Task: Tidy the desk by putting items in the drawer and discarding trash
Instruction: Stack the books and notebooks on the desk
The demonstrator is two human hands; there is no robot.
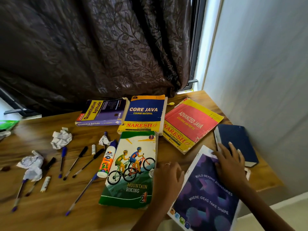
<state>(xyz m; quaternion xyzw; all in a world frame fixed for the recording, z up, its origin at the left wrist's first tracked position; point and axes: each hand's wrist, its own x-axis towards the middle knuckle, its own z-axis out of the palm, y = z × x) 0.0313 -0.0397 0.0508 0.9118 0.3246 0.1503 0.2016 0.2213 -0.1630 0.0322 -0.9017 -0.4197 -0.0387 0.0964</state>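
A purple notebook [206,195] printed "Build Beyond Boundaries" lies at the desk's front right, hanging over the edge. My right hand [230,164] rests on its top corner with fingers spread, the fingertips reaching onto a dark blue book [238,140]. My left hand [168,177] touches the notebook's left edge, beside a "Mountain Biking" book [131,169]. Crumpled paper balls [60,138] [32,165] [104,140], several pens [75,162], a Fevicol glue bottle [106,161] and small tubes [45,183] lie scattered on the left.
Three more books lie at the back of the wooden desk [66,207]: Quantitative Aptitude [101,113], Core Java [144,112] and Advanced Java [191,124]. A dark curtain [93,47] hangs behind. A white wall [266,72] borders the right. A green packet [8,124] sits at far left.
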